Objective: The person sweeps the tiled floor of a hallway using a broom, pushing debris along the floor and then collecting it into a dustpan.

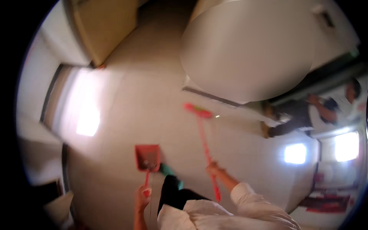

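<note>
My left hand is closed around the short handle of a red dustpan, which has some small debris in it. The dustpan is in front of my green shoe. In my right hand is the long red handle of a broom, gripped partway along, with its end extending back towards my body. The broom's red head is ahead of me, near the corner of a pale wall or unit. Motion blur softens the broom head, so whether it touches the floor cannot be told.
A person in dark trousers is at the right. A tan door or panel stands at the upper left. A blurred oval hides much of the upper right. Red items lie at the lower right. Bright light falls on the tiled floor.
</note>
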Demonstrator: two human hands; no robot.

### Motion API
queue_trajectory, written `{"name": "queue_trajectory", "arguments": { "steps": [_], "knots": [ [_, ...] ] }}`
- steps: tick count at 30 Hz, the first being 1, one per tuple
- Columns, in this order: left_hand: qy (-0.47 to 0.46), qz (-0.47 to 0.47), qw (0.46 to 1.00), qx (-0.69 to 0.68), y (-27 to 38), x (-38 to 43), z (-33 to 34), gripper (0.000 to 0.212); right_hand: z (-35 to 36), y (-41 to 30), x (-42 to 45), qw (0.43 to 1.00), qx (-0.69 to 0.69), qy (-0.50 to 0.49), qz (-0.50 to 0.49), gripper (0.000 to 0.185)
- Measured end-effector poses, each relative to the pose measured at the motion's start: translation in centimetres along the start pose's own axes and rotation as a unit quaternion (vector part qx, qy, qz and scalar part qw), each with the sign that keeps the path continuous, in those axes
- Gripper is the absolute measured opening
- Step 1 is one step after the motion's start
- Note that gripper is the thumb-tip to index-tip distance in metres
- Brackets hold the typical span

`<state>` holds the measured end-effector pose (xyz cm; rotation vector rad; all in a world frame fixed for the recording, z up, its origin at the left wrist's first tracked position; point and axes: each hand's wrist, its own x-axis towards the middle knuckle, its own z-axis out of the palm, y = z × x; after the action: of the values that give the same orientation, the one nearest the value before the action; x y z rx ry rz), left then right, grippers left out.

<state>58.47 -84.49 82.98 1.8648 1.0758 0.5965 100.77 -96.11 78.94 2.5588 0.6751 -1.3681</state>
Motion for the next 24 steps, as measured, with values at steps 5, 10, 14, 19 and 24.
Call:
{"name": "queue_trajectory", "arguments": {
  "steps": [5,10,14,19,24],
  "knots": [
    [0.045,0.002,0.997,-0.059,-1.5,-0.7,0.3,0.011,6.7,0.7,-14.1,0.985,0.001,-0.107,-0.138,0.086],
    [-0.088,-0.059,0.993,0.042,0.5,-2.0,-0.8,0.015,3.6,2.8,-22.2,0.962,0.097,-0.162,-0.199,0.060],
    [-0.020,-0.028,0.999,0.004,1.0,-3.5,-0.5,0.014,7.4,7.1,-24.4,0.948,0.082,-0.096,-0.292,0.050],
    [-0.017,-0.036,0.999,-0.022,-0.9,-4.6,-1.2,0.015,10.6,9.5,-23.0,0.967,0.139,-0.005,-0.212,0.047],
    [-0.022,-0.025,0.998,0.059,-3.2,-6.6,-3.9,0.014,8.6,8.0,-17.5,0.989,0.135,0.028,-0.060,0.041]
  ]
}}
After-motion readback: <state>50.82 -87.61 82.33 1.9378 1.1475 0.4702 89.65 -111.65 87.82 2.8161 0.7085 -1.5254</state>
